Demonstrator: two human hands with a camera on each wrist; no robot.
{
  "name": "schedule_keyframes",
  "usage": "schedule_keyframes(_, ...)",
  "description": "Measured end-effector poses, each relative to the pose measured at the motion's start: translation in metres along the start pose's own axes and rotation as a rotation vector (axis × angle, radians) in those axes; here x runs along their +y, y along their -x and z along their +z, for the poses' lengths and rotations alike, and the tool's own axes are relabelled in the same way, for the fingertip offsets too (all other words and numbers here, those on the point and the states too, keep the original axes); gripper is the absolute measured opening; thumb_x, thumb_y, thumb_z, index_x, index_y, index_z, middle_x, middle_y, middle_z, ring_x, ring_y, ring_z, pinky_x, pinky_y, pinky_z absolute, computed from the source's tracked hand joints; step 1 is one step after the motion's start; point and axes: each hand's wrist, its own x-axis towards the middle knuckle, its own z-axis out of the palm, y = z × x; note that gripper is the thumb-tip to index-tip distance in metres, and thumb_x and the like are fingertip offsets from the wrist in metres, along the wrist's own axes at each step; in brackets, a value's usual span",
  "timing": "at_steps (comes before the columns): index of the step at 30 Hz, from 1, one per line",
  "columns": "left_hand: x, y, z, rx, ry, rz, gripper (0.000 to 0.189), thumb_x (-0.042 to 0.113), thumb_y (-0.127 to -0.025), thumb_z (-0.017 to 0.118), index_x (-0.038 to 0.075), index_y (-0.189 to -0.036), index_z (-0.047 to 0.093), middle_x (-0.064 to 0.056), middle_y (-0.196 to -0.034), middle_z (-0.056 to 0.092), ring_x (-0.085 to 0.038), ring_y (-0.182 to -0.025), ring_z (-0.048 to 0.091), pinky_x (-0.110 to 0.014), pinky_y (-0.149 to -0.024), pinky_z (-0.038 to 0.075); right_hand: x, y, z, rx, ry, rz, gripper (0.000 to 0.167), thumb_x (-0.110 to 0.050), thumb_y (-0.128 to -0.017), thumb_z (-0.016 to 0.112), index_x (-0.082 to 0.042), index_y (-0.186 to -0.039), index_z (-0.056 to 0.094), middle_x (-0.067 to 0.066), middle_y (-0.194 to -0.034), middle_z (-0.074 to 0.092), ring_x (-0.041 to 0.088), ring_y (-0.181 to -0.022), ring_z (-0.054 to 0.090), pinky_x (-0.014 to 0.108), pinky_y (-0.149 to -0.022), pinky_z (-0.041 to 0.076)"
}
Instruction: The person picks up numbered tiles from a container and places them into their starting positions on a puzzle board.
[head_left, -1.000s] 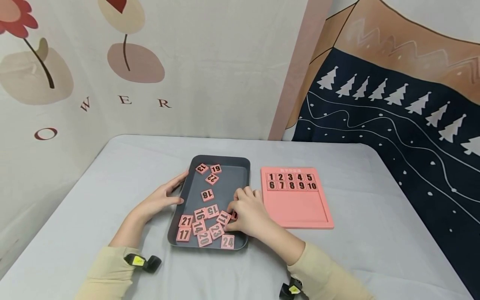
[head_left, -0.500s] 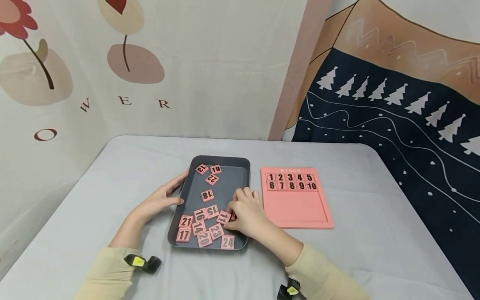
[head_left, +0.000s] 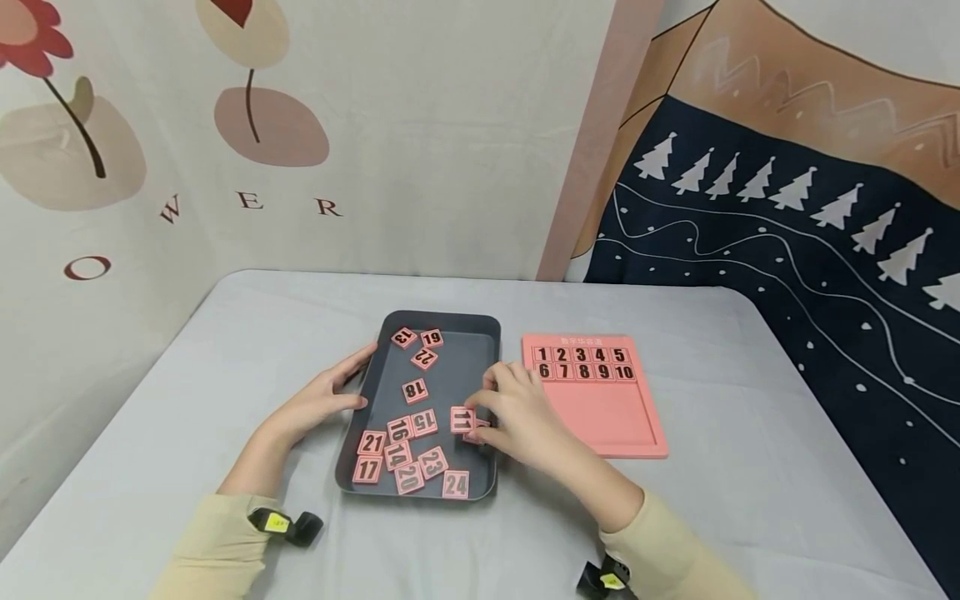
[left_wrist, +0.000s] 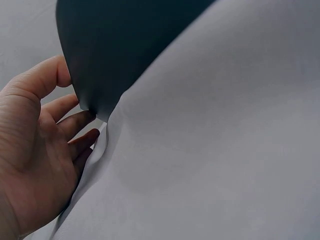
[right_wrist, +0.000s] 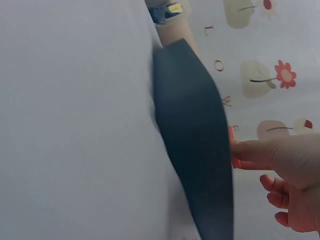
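Note:
My right hand [head_left: 525, 417] pinches the pink number tile 11 [head_left: 462, 420] by its right side, over the right part of the dark grey tray [head_left: 457, 367]. Another pink tile [head_left: 472, 437] lies partly hidden under it and the fingers. In the right wrist view, thumb and fingertip hold the tile's red edge [right_wrist: 231, 133] just past the tray wall [right_wrist: 195, 115]. My left hand [head_left: 322, 396] touches the tray's left rim with fingers extended; the left wrist view shows its fingertips against the tray's outer wall [left_wrist: 100, 60].
Several loose number tiles lie in the tray, among them 18 [head_left: 415, 390], 21 [head_left: 371, 442] and 24 [head_left: 455, 484]. Right of the tray is a pink number board [head_left: 600, 417], its top two rows filled from 1 to 10. A white cloth [head_left: 300, 308] covers the table.
Tile 11 has shifted right and turned nearly straight in my right hand's pinch, as that hand moved a little right. The left hand and tray have stayed put.

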Motion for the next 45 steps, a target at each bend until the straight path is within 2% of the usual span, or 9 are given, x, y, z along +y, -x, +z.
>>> schedule_keyframes(10, -0.002, 0.000, -0.001, -0.003, 0.002, 0.017, 0.083, 0.005, -0.082, 0.065, 0.010, -0.153, 0.022, -0.017, -0.157, 0.017, -0.037, -0.142, 0.008, -0.062, -0.108, 0.006, 0.026, 0.013, -0.023, 0.042, -0.005, -0.057, 0.031, -0.024, -0.074, 0.083, -0.020, -0.103, 0.074, -0.003, -0.099, 0.044, 0.019, -0.090, 0.035, 0.042, -0.082, 0.031)
schedule_keyframes(15, -0.003, 0.000, 0.000, -0.006, 0.005, 0.013, 0.082, 0.005, -0.083, 0.065, 0.011, -0.153, 0.022, -0.016, -0.157, 0.017, -0.037, -0.142, 0.008, -0.062, -0.108, 0.006, 0.046, 0.023, -0.029, 0.044, -0.030, -0.051, 0.032, -0.020, -0.075, 0.082, -0.020, -0.106, 0.073, -0.004, -0.097, 0.043, 0.019, -0.091, 0.035, 0.039, -0.080, 0.029)
schedule_keyframes(23, -0.001, 0.000, 0.000, -0.002, 0.017, 0.003, 0.082, 0.005, -0.083, 0.064, 0.010, -0.153, 0.022, -0.016, -0.157, 0.016, -0.036, -0.142, 0.008, -0.060, -0.109, 0.007, 0.084, 0.034, -0.031, 0.044, -0.019, -0.077, 0.033, -0.021, -0.078, 0.080, -0.020, -0.110, 0.073, 0.000, -0.100, 0.048, 0.022, -0.097, 0.041, 0.043, -0.088, 0.032)
schedule_keyframes(27, -0.001, 0.000, 0.000, -0.005, 0.021, 0.000, 0.082, 0.006, -0.084, 0.064, 0.011, -0.153, 0.022, -0.016, -0.157, 0.017, -0.036, -0.142, 0.009, -0.060, -0.109, 0.008, 0.102, 0.039, -0.030, 0.015, -0.005, -0.081, 0.032, -0.021, -0.079, 0.079, -0.021, -0.111, 0.073, 0.000, -0.101, 0.049, 0.021, -0.100, 0.041, 0.044, -0.090, 0.033)
schedule_keyframes(33, -0.001, 0.000, 0.000, -0.009, 0.017, 0.006, 0.082, 0.007, -0.083, 0.064, 0.011, -0.154, 0.022, -0.016, -0.157, 0.016, -0.037, -0.142, 0.008, -0.061, -0.109, 0.008, 0.121, 0.041, -0.029, -0.045, 0.025, -0.096, 0.034, -0.025, -0.078, 0.079, -0.023, -0.111, 0.073, -0.002, -0.099, 0.048, 0.020, -0.095, 0.041, 0.039, -0.080, 0.032)
schedule_keyframes(40, 0.000, 0.000, 0.000, -0.009, 0.022, 0.010, 0.082, 0.006, -0.083, 0.064, 0.010, -0.153, 0.022, -0.016, -0.157, 0.016, -0.037, -0.142, 0.008, -0.061, -0.109, 0.008, 0.135, 0.036, -0.027, -0.086, 0.042, -0.151, 0.033, -0.023, -0.078, 0.080, -0.025, -0.110, 0.074, -0.002, -0.099, 0.050, 0.019, -0.095, 0.042, 0.037, -0.080, 0.034)
schedule_keyframes(45, 0.000, 0.000, 0.000, -0.010, 0.021, 0.009, 0.082, 0.006, -0.083, 0.064, 0.010, -0.153, 0.022, -0.016, -0.157, 0.017, -0.037, -0.142, 0.008, -0.061, -0.109, 0.007, 0.140, 0.034, -0.025, -0.131, 0.056, -0.149, 0.035, -0.020, -0.077, 0.080, -0.028, -0.111, 0.074, -0.003, -0.096, 0.047, 0.017, -0.094, 0.039, 0.035, -0.078, 0.032)
